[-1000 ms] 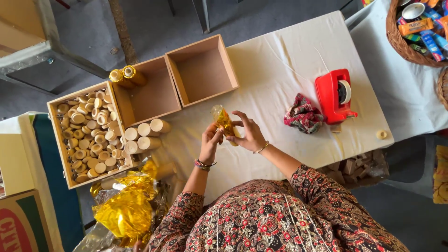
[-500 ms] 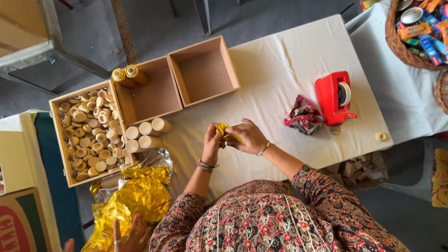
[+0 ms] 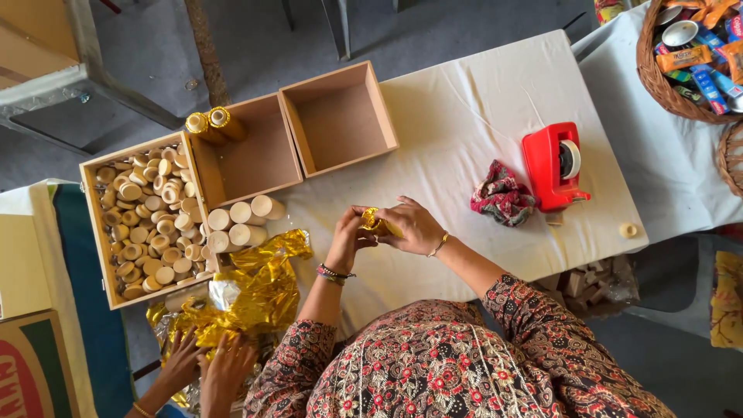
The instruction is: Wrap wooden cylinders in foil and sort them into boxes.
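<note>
Both hands, left hand (image 3: 347, 240) and right hand (image 3: 414, 226), close together around a gold-wrapped piece (image 3: 373, 222) above the tabletop (image 3: 464, 116).

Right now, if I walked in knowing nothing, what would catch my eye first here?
Probably the small gold-wrapped piece pinched between the person's left hand and right hand at the middle of the white-clothed table. Next, the crumpled gold foil sheet at lower left, handled by another person's hands, and the bright red tape dispenser to the right.
</note>
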